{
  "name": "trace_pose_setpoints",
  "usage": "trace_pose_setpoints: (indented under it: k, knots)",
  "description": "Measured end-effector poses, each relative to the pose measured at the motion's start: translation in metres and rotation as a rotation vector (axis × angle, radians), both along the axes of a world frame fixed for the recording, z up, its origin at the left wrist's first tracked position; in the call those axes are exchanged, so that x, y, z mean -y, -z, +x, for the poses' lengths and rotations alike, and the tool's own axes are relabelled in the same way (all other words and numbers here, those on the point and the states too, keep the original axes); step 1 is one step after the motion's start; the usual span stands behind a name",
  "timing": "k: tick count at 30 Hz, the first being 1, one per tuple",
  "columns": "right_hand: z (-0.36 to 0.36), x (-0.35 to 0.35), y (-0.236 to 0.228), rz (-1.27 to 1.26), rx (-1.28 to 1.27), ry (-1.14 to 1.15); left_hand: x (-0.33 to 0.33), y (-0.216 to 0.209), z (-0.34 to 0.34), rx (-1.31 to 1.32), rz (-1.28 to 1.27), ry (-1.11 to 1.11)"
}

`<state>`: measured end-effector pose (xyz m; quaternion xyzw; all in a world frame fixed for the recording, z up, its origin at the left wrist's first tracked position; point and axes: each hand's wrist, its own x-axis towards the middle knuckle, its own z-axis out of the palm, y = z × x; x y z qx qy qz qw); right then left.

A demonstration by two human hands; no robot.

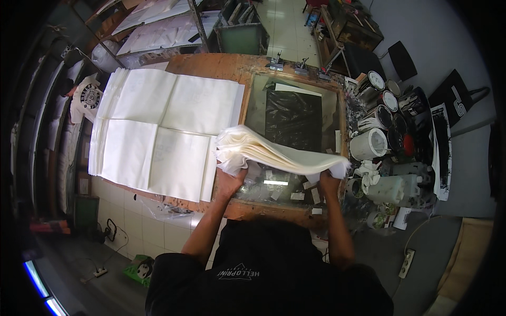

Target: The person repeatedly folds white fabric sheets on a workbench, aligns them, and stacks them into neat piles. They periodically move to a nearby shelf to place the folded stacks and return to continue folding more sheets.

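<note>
Between my two hands hangs a thick bundle of thin cream-white sheets (284, 152), sagging and fanned at its left end. Whether they are cloth or paper I cannot tell. My left hand (231, 181) is closed on the bundle's left end, its fingers partly hidden under the folds. At the other end, my right hand (330, 184) grips the edge. The bundle is held over a glass panel (253, 105) set in the wooden table, partly covering a black plastic sheet (292, 116). To the left lie several neat stacks of similar white sheets (197, 105), edge to edge.
Hinge clamps (301, 68) stand along the table's far edge. Paint-stained tubs (369, 144), cans and a clear jug (395, 189) crowd the right side. A rack (163, 34) with flat sheets stands at the far left. Small pale scraps (298, 196) lie on the glass near me.
</note>
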<state>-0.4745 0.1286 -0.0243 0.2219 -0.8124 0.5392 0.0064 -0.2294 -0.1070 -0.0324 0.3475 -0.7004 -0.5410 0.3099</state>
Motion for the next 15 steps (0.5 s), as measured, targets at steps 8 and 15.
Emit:
trace_pose_setpoints:
  k: [8, 15]
  knots:
    - [-0.039, 0.085, -0.204, 0.120, -0.690, -0.400, -0.016, -0.040, 0.009, 0.168, 0.218, 0.235]
    - [-0.005, 0.154, -0.333, 0.356, -1.059, -0.621, 0.005, 0.017, 0.042, -0.328, 0.397, -0.053]
